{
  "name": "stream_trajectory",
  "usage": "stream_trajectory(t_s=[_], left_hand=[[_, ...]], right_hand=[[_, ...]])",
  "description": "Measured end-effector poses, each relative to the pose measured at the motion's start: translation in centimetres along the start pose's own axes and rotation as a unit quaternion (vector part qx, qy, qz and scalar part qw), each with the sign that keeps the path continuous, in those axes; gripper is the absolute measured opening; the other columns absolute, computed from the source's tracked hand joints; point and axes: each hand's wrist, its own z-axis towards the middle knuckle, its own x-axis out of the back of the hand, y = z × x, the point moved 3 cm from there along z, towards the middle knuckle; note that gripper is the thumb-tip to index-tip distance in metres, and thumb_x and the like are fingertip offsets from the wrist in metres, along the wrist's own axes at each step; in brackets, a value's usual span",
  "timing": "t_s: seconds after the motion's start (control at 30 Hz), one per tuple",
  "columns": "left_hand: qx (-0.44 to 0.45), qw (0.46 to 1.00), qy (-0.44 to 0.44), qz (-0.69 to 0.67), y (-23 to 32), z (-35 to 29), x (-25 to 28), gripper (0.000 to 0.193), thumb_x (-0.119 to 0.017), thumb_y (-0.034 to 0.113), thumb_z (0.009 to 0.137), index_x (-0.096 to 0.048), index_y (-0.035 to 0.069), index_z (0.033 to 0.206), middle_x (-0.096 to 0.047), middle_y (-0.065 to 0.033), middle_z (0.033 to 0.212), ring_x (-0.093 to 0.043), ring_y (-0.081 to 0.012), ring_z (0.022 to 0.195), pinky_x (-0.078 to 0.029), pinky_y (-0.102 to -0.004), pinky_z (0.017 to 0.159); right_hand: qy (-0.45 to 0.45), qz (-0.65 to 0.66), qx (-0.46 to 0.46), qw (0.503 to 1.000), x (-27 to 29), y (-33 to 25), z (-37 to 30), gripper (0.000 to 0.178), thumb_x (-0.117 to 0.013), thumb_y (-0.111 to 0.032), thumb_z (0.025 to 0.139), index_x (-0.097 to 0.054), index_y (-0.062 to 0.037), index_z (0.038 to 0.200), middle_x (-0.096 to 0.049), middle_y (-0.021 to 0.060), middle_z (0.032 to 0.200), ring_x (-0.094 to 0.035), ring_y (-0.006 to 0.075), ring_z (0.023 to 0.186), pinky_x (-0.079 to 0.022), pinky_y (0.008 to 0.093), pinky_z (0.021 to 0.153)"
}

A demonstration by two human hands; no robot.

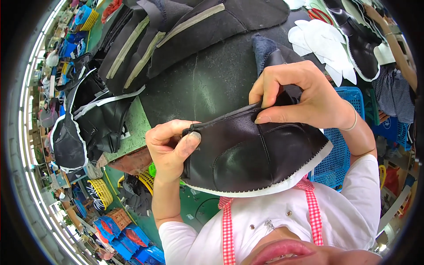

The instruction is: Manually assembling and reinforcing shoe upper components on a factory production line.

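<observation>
Left of my left grip lie black, white-edged leather pieces (104,119); beyond it, dark pieces with pale strips (203,35) lie on the bench (198,84). My left grip (172,148) pinches one end of the black leather upper (247,154), which spans between my grips; my right grip (304,95) pinches its top edge, white pieces (322,48) beyond and a blue basket (333,150) below.

The person wears a white short-sleeved shirt (194,243) with round studs (289,213) — red-and-white gingham straps (227,234) over it — and a thin right wristband (356,116).
</observation>
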Motion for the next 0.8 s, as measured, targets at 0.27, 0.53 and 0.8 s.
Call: stream_trajectory(t_s=[0.27, 0.53, 0.8], left_hand=[[-0.258, 0.797, -0.248, 0.486, 6.3, 5.0, -4.5, 0.025, -0.086, 0.015, 0.064, -0.072, 0.005, 0.082, -0.058, -0.0054, 0.075, -0.055, -0.0192, 0.068, -0.041, -0.0307, 0.06], [-0.078, 0.888, -0.285, 0.351, 4.9, 4.7, -2.4, 0.013, -0.083, 0.008, 0.071, -0.073, 0.002, 0.077, -0.055, -0.0034, 0.066, -0.051, -0.0116, 0.057, -0.034, -0.0261, 0.05], [-0.026, 0.901, -0.301, 0.313, 6.5, 5.1, -2.4, 0.015, -0.082, 0.007, 0.073, -0.077, 0.003, 0.087, -0.067, -0.0053, 0.066, -0.061, -0.013, 0.056, -0.042, -0.0251, 0.049]], right_hand=[[0.032, -0.111, 0.105, 0.988, -1.5, -1.0, 1.0, 0.023, -0.076, -0.006, 0.077, -0.054, -0.0028, 0.08, -0.061, 0.0075, 0.076, -0.059, 0.022, 0.065, -0.047, 0.0303, 0.06], [-0.181, -0.284, -0.012, 0.942, 1.0, -2.5, 0.7, 0.028, -0.08, -0.019, 0.078, -0.058, -0.0047, 0.086, -0.065, 0.0072, 0.082, -0.064, 0.0266, 0.067, -0.048, 0.0325, 0.062], [-0.158, -0.072, 0.093, 0.98, 1.6, -0.8, 0.4, 0.019, -0.075, -0.011, 0.083, -0.058, -0.0064, 0.078, -0.071, 0.0139, 0.099, -0.059, 0.0223, 0.061, -0.047, 0.0308, 0.058]])
